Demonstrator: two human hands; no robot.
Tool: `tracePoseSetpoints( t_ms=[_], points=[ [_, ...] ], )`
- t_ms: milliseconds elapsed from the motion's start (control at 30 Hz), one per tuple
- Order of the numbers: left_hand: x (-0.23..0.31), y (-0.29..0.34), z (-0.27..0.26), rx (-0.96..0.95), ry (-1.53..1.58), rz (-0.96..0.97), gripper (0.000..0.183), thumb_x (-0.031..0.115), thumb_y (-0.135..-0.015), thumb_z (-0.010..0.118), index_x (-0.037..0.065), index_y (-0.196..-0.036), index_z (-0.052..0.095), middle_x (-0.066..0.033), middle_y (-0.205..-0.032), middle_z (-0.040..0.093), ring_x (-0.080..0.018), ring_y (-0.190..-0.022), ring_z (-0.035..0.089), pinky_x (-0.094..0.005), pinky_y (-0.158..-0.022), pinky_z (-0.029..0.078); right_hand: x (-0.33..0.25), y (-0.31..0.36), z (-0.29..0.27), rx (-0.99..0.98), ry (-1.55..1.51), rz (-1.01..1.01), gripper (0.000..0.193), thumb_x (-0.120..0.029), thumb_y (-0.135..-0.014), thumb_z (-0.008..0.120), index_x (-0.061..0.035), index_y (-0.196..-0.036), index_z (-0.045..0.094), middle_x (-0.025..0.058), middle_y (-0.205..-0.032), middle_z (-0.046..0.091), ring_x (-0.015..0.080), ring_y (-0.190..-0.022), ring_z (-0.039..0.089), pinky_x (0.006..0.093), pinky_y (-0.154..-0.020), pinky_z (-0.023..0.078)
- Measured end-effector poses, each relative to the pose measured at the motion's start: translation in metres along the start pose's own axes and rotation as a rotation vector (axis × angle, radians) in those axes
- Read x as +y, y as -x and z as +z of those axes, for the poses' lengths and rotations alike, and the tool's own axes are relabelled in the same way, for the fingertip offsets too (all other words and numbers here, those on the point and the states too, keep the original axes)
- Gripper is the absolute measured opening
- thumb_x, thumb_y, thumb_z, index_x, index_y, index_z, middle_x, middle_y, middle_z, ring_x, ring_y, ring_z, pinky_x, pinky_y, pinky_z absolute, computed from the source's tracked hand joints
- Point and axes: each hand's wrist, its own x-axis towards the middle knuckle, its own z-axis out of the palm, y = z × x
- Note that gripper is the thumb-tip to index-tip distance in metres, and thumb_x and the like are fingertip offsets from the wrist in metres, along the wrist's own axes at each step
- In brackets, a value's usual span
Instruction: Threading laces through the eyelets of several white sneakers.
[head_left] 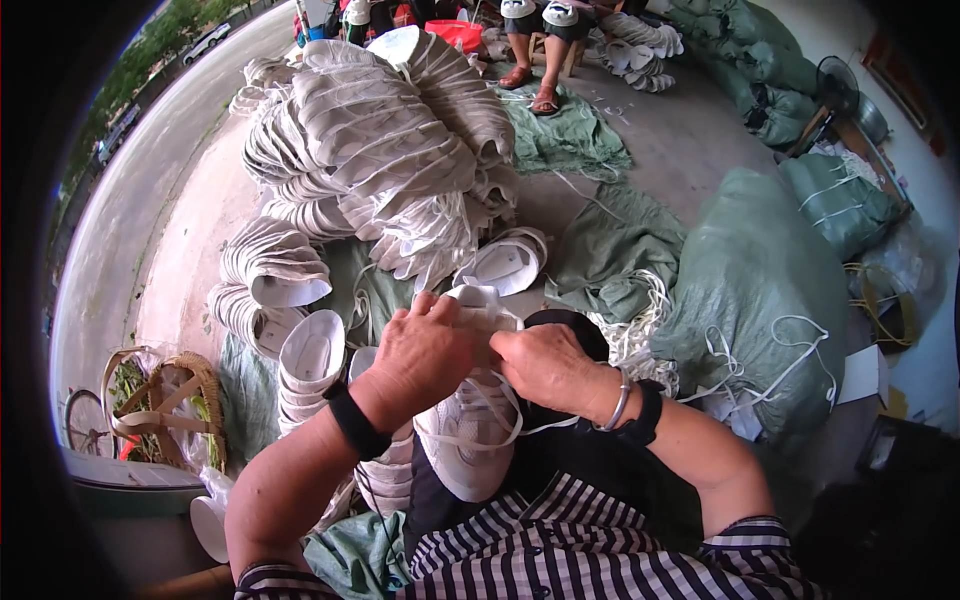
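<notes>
Shoe (468, 452), left hand (420, 345) and right hand (550, 362) curled at its opening, fingertips mostly hidden, cannot tell either grip's state

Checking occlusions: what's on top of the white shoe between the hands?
White lace loops across the shoe near its toe; the left hand and right hand hide parts farther back.

No text, label, brand, number or sign can be read; any marking inside the open white shoe (503, 267), just off the middle of the view toward one o'clock, is too small to make out.
</notes>
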Motion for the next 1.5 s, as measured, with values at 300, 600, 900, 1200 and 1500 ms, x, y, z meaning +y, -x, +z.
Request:
tracePoseSetpoints(
  t_ms=[300, 600, 900, 1200, 1500],
  points=[
    [-0.003, 0.004, 0.012, 0.066, 0.207, -0.053, 0.022, 0.021, -0.072, 0.062, 0.009, -0.087, 0.072, -0.0129, -0.120, 0.051, -0.0322, -0.115, 0.044, -0.0431, -0.092, 0.039, 0.001, 0.015, 0.010, 0.091, -0.103, 0.204, 0.009, -0.011, -0.082, 0.059, -0.0031, -0.086, 0.060, 0.0170, -0.075, 0.064, 0.0366, -0.074, 0.064, 0.0454, -0.067, 0.049],
    [0.004, 0.013, 0.003, 0.011, 0.167, -0.031, 0.025, 0.027, -0.077, 0.058, 0.012, -0.093, 0.071, -0.0132, -0.122, 0.050, -0.0323, -0.116, 0.041, -0.0440, -0.093, 0.037, -0.012, 0.015, 0.020, 0.215, -0.438, 0.211, 0.008, -0.007, -0.082, 0.058, -0.0024, -0.089, 0.061, 0.0176, -0.076, 0.064, 0.0355, -0.075, 0.064, 0.0398, -0.064, 0.050],
    [0.007, 0.019, 0.007, -0.038, 0.191, -0.042, 0.017, 0.025, -0.078, 0.062, 0.021, -0.092, 0.070, -0.0129, -0.125, 0.047, -0.0338, -0.120, 0.038, -0.0450, -0.098, 0.034, -0.021, 0.021, 0.024, 0.164, -0.243, 0.228, 0.013, -0.009, -0.081, 0.056, -0.0030, -0.090, 0.063, 0.0188, -0.077, 0.064, 0.0351, -0.076, 0.064, 0.0425, -0.066, 0.050],
    [0.019, 0.003, 0.018, 0.118, 0.164, -0.055, 0.024, 0.036, -0.074, 0.065, 0.016, -0.085, 0.072, -0.0127, -0.112, 0.051, -0.0320, -0.112, 0.043, -0.0438, -0.090, 0.039, 0.012, 0.020, 0.010, -0.052, -0.774, 0.286, 0.013, -0.006, -0.089, 0.053, 0.0040, -0.091, 0.062, 0.0008, -0.070, 0.061, 0.0057, -0.063, 0.057, 0.0223, -0.055, 0.047],
    [0.003, -0.008, 0.010, -0.082, 0.081, -0.023, 0.014, 0.017, -0.078, 0.060, 0.012, -0.088, 0.067, -0.0094, -0.097, 0.056, -0.0279, -0.102, 0.050, -0.0385, -0.074, 0.052, 0.004, 0.027, 0.022, 0.268, -0.168, 0.179, 0.007, -0.008, -0.078, 0.060, -0.0061, -0.085, 0.063, 0.0123, -0.074, 0.064, 0.0315, -0.072, 0.064, 0.0391, -0.063, 0.050]
  ],
)
